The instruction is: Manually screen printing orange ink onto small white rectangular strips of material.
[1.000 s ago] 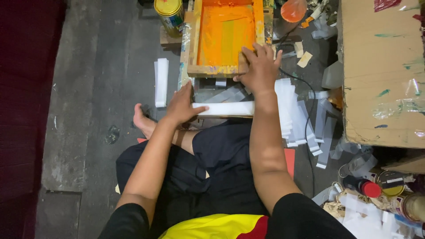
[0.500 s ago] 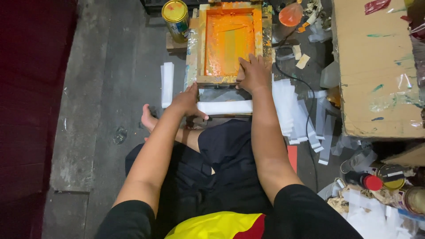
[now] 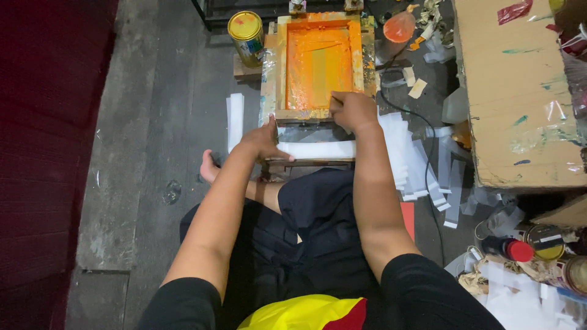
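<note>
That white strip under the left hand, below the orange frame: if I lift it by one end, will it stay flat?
Probably not. The white strip looks thin and long, like the loose ones fanned out to the right, so it would likely sag. It also seems light: the left hand pins it with fingertips alone, so a nudge may slide it.

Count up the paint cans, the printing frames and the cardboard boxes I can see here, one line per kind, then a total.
Paint cans: 3, one yellow, two at lower right.
Printing frames: 1, orange-inked.
Cardboard boxes: 1.
Total: 5.
</note>
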